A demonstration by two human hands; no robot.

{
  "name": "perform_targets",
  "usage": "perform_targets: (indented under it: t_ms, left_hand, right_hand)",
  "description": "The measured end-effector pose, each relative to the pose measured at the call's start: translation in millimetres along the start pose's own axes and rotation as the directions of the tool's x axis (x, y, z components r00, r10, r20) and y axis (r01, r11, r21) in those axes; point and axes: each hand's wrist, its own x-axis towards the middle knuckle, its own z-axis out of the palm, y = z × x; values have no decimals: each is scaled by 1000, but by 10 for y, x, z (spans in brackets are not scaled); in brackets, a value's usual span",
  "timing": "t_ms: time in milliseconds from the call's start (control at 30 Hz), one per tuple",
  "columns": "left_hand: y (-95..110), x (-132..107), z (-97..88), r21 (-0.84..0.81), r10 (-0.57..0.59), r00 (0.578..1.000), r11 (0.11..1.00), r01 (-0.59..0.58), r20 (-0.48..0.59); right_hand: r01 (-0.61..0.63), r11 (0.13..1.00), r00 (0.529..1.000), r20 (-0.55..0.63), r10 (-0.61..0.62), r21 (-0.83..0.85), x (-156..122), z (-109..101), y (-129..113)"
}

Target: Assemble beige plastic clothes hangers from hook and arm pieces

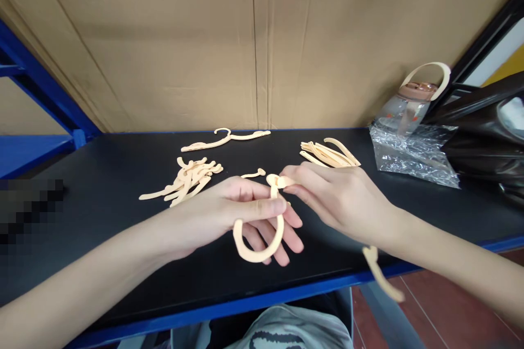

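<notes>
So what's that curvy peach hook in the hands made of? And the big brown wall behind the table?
The hook piece, pinched by the left hand and right hand, looks like moulded plastic: smooth, matte, one even peach colour, thin and flat. The brown wall looks like cardboard: a dull papery surface with creases, dents and a seam down the middle.

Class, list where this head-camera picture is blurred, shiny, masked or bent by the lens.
Head view: the strip trailing below the right hand is motion-smeared; the hook piece in the left hand is sharp; the plastic wrap glints; a pixelated block masks the left edge; the table has a blue edge that bows.
</notes>
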Motion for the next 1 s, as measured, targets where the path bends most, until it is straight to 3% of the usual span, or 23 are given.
perform_targets:
  t_ms: [100,167,200,233,267,333,400,467,533,600,667,733,767,867,933,1000]
  left_hand:
    - [-34,34,81,-41,46,998,998,-45,34]
    - [-115,48,135,-40,87,996,995,-87,-8]
    - [-168,49,175,-27,107,994,994,-108,-29]
    - [-222,46,224,10,125,991,992,-125,-40]
    - [-271,38,281,95,115,992,989,-109,-57]
    - [-335,15,393,266,45,999,963,-50,25]
    - [-336,2,441,499,46,996,863,-77,75]
    - [-290,23,372,615,158,987,779,-121,-6]
    - [-235,79,185,741,274,936,671,-21,-221]
    - [-204,154,-59,811,377,834,570,134,-403]
    - [-202,224,-279,844,408,803,495,205,-434]
    - [-217,271,-409,863,416,799,446,238,-435]
    - [-225,284,-429,868,464,767,436,238,-444]
    - [-243,286,-316,837,552,695,531,134,-461]
    - [-254,269,-137,684,441,786,729,-33,-433]
    - [-267,243,61,393,249,926,911,-125,-283]
  right_hand:
    - [30,999,997,-64,-32,-30,-33,94,24]
    - [-53,984,998,-16,56,172,-47,136,37]
    - [-140,936,990,42,133,324,-43,152,46]
    - [-243,841,970,125,209,483,-30,165,60]
    - [-360,694,933,227,279,624,-8,174,84]
    - [-495,363,858,378,348,789,49,188,161]
    - [-530,234,824,428,371,815,100,207,261]
    - [-540,211,805,426,414,815,118,239,346]
    - [-539,192,794,419,440,820,107,281,386]
    - [-532,170,786,410,463,829,88,314,376]
    - [-523,130,774,405,487,843,82,323,342]
    - [-516,77,757,412,507,853,90,303,309]
    - [-512,52,748,415,517,858,97,285,297]
    - [-469,3,731,386,562,883,105,222,267]
    - [-391,-2,731,311,607,921,93,185,234]
    - [-305,38,728,207,654,952,67,151,187]
